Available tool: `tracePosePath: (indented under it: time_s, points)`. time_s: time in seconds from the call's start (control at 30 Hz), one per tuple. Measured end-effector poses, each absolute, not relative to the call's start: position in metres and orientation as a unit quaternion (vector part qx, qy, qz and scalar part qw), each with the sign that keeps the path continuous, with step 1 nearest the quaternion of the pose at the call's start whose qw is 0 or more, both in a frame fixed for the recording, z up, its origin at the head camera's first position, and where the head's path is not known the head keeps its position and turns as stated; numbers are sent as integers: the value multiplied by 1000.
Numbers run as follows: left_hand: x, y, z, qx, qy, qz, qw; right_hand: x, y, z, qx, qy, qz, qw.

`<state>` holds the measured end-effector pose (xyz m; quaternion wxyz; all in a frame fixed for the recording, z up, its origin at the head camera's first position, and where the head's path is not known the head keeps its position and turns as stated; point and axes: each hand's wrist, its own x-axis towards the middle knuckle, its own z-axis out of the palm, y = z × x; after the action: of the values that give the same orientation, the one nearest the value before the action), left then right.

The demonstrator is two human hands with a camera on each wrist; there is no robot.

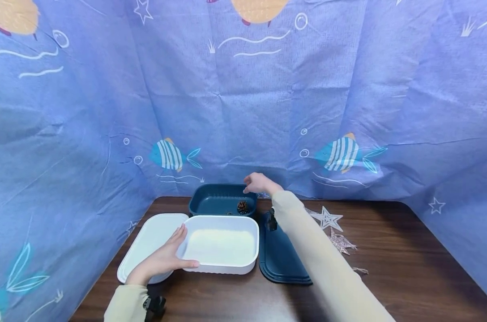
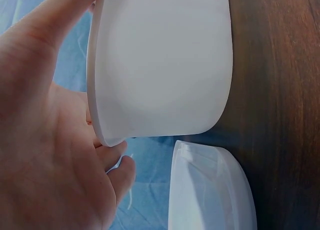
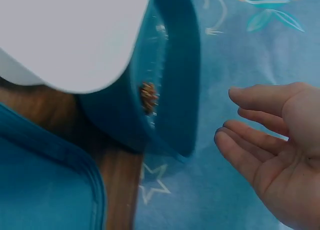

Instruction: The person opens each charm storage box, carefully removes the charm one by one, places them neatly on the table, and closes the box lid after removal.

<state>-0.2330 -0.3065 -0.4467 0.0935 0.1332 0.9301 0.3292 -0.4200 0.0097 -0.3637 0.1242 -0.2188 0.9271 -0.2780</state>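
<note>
Two bare hands are busy over a dark wooden bench (image 1: 408, 255), each coming out of a pale sleeve. From where I stand, the left hand (image 1: 164, 256) has hold of the left end of a white container (image 1: 223, 269), its thumb reaching along the near wall and its other fingers laid across the end at the rim. That container sits upright near the middle of the bench, its mouth facing up. Just behind it, partly hidden by its far rim, is a dark blue container (image 1: 211, 205) of much the same rounded shape. A brown pine cone (image 1: 242, 206) lies inside, toward the right end, and a little to its left something small and brown peeps over the white rim, too covered for me to name.

The right hand (image 1: 260, 183) hangs in the air by the blue container's right far corner, apart from the pine cone. Its fingers are loosely bent and the thumb stands away from them.

Over on the left a white lid (image 1: 148, 243) lies flat, partly under the left forearm as I see it. On the other side, a dark blue lid (image 1: 281, 261) lies beside the white container, crossed by the right sleeve (image 1: 324, 259). Past that arm I can see a silvery star (image 1: 329, 220) and a pinkish glittery star (image 1: 341, 242). Blue cloth (image 1: 251, 112) printed with striped fish hangs behind everything.
</note>
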Motion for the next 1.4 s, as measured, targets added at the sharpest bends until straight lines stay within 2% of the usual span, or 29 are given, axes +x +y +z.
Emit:
tracePosePath:
  time_s: [0.47, 1.13, 1.4]
  points:
    - [-227, -302, -450, 139, 927, 336, 96, -415, -19, -416, -185, 947, -174, 198]
    - [-229, -304, -447, 133, 928, 336, 91, -415, -36, -422, -249, 939, -103, 212]
    - [-230, -308, -445, 133, 931, 328, 85, -416, -37, -416, -277, 940, -103, 170]
